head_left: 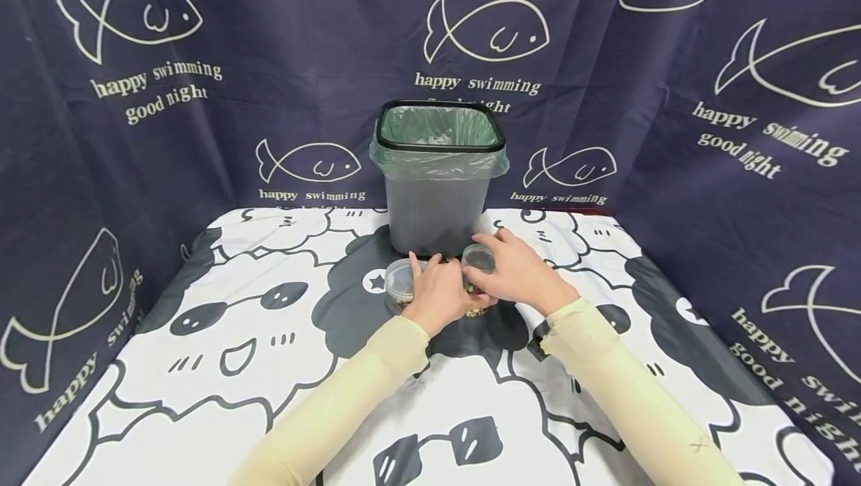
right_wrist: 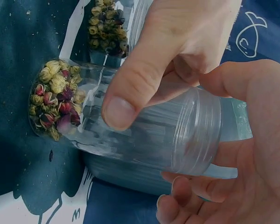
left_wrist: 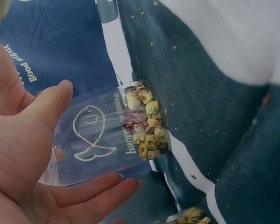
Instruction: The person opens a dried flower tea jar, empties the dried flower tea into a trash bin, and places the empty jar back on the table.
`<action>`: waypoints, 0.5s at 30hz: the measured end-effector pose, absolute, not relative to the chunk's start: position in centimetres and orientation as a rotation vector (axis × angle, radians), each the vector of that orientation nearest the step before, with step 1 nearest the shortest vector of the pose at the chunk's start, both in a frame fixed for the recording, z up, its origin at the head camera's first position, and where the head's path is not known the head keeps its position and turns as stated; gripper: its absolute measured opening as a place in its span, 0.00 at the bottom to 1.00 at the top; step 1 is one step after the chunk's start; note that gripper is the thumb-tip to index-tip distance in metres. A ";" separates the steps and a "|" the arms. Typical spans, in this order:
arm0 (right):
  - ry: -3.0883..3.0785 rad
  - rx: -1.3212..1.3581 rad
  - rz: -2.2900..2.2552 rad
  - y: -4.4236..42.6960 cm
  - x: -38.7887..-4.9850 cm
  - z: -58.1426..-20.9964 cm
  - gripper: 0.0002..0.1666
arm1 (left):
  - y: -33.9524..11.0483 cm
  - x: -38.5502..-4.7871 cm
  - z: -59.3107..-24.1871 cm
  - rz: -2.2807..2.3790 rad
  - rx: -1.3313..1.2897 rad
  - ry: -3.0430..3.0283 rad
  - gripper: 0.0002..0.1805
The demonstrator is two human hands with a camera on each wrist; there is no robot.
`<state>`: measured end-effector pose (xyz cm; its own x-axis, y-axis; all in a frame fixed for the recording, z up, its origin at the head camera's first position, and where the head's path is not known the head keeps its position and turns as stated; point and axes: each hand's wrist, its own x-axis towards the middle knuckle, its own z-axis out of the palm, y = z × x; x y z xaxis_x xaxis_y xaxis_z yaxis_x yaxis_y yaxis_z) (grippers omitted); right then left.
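A clear jar [head_left: 479, 256] with dried yellow flower heads and red rosebuds in its bottom stands between the two hands. My left hand [head_left: 440, 293] holds its body, the thumb [right_wrist: 119, 112] lying across the clear wall. Around the jar's ribbed top rim [right_wrist: 196, 133] my right hand [head_left: 514, 269] curls its fingers, thumb on one side and fingertips on the other. Whether a clear lid sits there is hard to tell. Beside my left hand stands a second clear jar [head_left: 400, 281], also holding dried flowers [right_wrist: 107, 28].
Just behind the jars rises a grey bin [head_left: 433, 209] with a black rim and a green liner. Small crumbs [left_wrist: 177, 46] lie on the patterned cloth [head_left: 222, 396]. Dark fish-print curtains [head_left: 303, 60] enclose the table at the back and sides.
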<state>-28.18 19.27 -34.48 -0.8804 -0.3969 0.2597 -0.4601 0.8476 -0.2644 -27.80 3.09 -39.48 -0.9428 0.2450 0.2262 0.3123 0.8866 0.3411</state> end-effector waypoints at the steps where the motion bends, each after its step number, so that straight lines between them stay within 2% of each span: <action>1: -2.825 0.664 0.480 19.3 -28.2 -34.5 0.39 | 3.1 -27.8 -39.5 -0.548 -0.431 -2.872 0.38; 15: -2.769 0.653 0.525 19.0 -28.1 -34.1 0.35 | 3.0 -28.3 -39.1 -0.508 -0.472 -2.821 0.32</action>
